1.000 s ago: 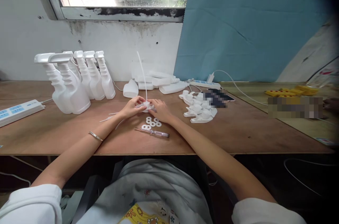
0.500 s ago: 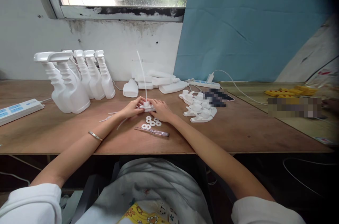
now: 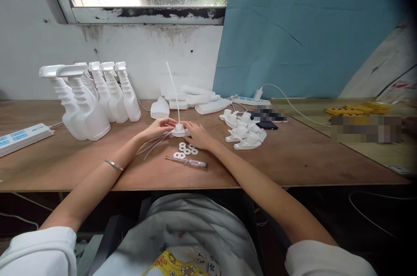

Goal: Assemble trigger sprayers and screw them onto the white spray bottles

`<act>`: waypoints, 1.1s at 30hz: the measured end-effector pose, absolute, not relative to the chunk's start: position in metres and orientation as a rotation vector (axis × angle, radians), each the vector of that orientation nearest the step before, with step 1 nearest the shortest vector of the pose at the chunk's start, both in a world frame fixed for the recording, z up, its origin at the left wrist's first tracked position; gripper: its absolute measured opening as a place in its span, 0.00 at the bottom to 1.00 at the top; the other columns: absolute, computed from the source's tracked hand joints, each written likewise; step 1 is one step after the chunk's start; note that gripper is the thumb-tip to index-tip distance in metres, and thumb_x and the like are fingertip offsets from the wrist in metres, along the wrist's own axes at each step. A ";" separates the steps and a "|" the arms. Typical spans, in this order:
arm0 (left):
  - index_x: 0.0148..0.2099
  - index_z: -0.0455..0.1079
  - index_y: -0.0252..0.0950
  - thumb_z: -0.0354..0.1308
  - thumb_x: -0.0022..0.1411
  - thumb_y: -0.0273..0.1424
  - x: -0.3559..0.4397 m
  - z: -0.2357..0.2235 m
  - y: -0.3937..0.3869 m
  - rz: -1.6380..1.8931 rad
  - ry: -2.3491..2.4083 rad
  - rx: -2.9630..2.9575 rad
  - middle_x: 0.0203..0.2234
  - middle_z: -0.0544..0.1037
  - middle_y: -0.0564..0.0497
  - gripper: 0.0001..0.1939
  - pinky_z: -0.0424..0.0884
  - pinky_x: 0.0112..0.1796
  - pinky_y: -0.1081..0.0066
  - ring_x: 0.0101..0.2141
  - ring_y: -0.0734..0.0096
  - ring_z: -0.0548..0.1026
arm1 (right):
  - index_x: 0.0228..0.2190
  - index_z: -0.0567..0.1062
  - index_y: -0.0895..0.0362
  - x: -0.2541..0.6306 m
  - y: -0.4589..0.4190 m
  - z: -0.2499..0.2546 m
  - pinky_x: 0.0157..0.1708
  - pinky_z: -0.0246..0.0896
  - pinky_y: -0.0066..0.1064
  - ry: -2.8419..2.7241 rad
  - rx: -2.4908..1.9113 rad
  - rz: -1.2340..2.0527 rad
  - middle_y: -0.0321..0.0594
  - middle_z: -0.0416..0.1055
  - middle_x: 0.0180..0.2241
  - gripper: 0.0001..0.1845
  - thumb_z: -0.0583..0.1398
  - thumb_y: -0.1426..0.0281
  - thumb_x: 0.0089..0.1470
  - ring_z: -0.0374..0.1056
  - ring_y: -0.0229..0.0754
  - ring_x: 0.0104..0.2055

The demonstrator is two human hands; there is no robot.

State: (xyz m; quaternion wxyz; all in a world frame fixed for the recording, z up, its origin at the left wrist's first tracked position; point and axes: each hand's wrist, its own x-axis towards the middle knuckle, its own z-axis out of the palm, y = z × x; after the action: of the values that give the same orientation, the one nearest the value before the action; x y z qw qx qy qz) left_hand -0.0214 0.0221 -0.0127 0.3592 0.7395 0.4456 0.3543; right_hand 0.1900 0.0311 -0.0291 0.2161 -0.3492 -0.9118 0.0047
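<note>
A white trigger spray head lies on the brown table, its thin white dip tube standing up and leaning left. My right hand grips the spray head from the right side. At its left edge is my left hand, fingers stretched toward it; whether the tips touch it is hard to see. Several loose thin tubes lie below my left hand. White ring washers are spread in front of the spray head. Closer to me lies a clear-handled screwdriver.
Assembled white spray bottles stand at the left, near a power strip. Bottles without heads lie along the wall. More spray heads are piled at right, by a dark phone. Yellow pieces sit farther right.
My left hand has drawn back a little to the left from the spray head, its fingers less wrapped around it. My right hand has stayed on the spray head.
</note>
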 end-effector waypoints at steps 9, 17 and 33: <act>0.44 0.68 0.39 0.62 0.40 0.33 -0.060 -0.023 0.046 1.134 1.523 1.407 0.34 0.73 0.48 0.24 0.65 0.31 0.72 0.34 0.69 0.70 | 0.54 0.53 0.56 0.190 0.032 -0.029 0.44 0.55 0.41 -2.539 -0.967 0.030 0.48 0.61 0.50 0.30 0.54 0.73 0.50 0.60 0.48 0.49; 0.57 0.51 0.39 0.64 0.39 0.28 -0.058 -0.047 0.062 1.405 1.439 1.295 0.46 0.67 0.43 0.42 0.64 0.43 0.71 0.44 0.68 0.69 | 0.55 0.53 0.55 0.191 0.031 -0.028 0.44 0.55 0.42 -2.539 -0.961 0.063 0.48 0.61 0.50 0.29 0.53 0.72 0.51 0.61 0.49 0.48; 0.44 0.63 0.31 0.61 0.48 0.37 -0.058 -0.023 0.125 1.382 1.756 0.771 0.35 0.72 0.41 0.22 0.68 0.31 0.70 0.34 0.64 0.72 | 0.54 0.54 0.56 0.191 0.031 -0.029 0.43 0.57 0.41 -2.537 -0.943 0.065 0.48 0.61 0.49 0.29 0.53 0.72 0.51 0.62 0.48 0.47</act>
State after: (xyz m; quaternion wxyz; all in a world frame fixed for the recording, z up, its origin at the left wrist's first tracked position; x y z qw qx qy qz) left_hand -0.0583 0.1252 -0.0225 0.3792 0.3018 0.6874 0.5409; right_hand 0.1909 0.0309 -0.0294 0.2155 -0.3402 -0.9151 0.0235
